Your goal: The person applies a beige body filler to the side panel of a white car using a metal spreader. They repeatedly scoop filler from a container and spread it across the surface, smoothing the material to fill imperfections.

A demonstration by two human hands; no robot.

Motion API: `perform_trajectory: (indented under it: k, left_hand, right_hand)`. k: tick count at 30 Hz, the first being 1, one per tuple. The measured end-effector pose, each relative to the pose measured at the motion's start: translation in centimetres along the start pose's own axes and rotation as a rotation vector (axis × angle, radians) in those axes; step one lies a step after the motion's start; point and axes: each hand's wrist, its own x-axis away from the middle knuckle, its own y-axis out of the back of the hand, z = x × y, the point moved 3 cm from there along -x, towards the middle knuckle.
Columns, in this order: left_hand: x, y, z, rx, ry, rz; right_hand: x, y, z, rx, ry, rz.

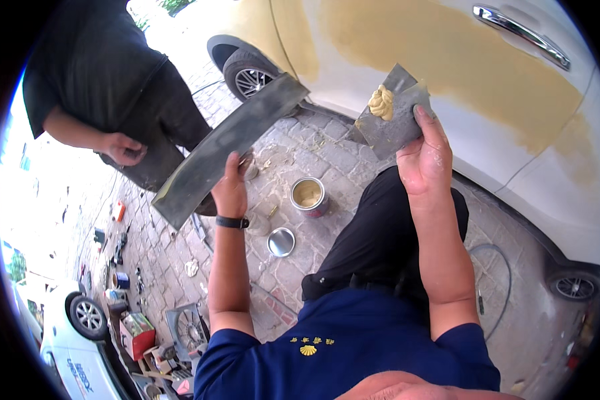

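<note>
My left hand (231, 187) grips a long, dark flat blade (207, 160) held slanting across the view. My right hand (425, 157) holds thin metal plates (391, 133), apparently overlapping, with a lump of pale yellow putty (380, 101) on top. Both hands are closed on their tools. Below, on the paving, an open can of yellow paste (308, 195) stands beside a round silver lid (281, 242). At the right, the white car door (513, 167) has broad tan filler patches (467, 60).
A co-worker in dark clothes (107, 60) stands at upper left, hand (123, 148) hanging. Brick paving (313, 147) carries a hose (507, 280), scattered tools, a red box (137, 337) and several cans. Another white car (70, 363) is at lower left; wheels (250, 77) show under the near car.
</note>
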Motion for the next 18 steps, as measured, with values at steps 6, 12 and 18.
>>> perform_trajectory:
  k: [6,12,18]
  left_hand:
    - [-2.9,2.6,-5.8,0.132,-0.184,0.04]
    - [-6.2,6.0,-7.9,0.219,-0.201,0.008]
    - [-7.2,9.0,-10.5,0.26,-0.217,-0.065]
  right_hand:
    - [-1.2,7.1,4.7,-0.206,0.096,-0.233]
    - [-0.6,14.1,7.8,-0.336,0.118,-0.375]
    - [1.2,14.9,9.6,-0.345,0.161,-0.311]
